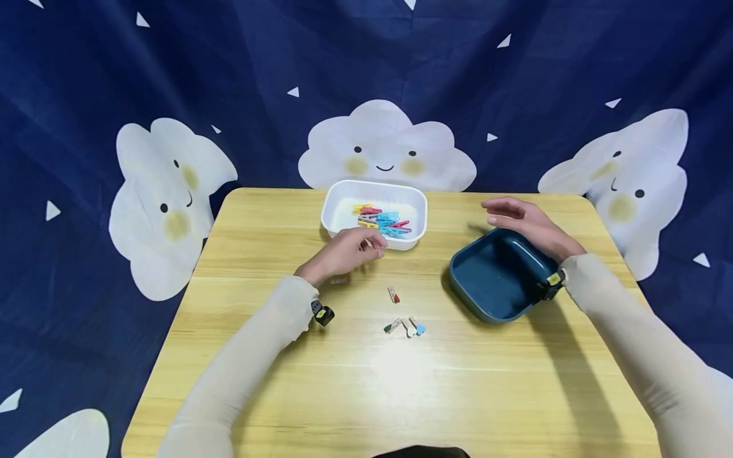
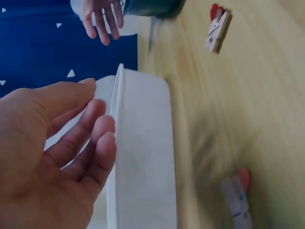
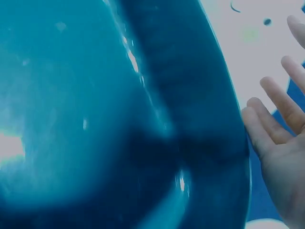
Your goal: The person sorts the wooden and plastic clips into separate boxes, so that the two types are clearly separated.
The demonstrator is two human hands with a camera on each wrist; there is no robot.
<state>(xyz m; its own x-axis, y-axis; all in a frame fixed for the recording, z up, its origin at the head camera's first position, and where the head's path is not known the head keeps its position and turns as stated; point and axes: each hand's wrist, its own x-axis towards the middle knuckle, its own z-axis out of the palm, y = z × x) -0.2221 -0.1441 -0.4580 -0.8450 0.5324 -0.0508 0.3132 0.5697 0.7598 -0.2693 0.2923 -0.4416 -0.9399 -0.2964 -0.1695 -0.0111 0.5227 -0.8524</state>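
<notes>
My left hand (image 1: 349, 251) hovers at the near rim of a white plastic tub (image 1: 408, 244), fingers loosely bent around nothing. In the left wrist view its fingertips lie close to the tub wall (image 2: 143, 143); whether they touch it cannot be told. Several colored plastic clothespins (image 1: 389, 222) lie in the tub. Over the far right side of a dark teal basin (image 1: 492, 273), my right hand (image 1: 529, 226) reaches with fingers extended and nothing in them. The right wrist view shows that hand (image 3: 286, 157) beside the basin rim.
On the table (image 1: 321, 394), a wooden clothespin with a red end (image 1: 394, 294) lies in the middle. Nearer are small clothespins with dark green (image 1: 392, 326), white (image 1: 409, 327) and blue (image 1: 420, 329) ends. A blue curtain (image 1: 258, 63) hangs behind.
</notes>
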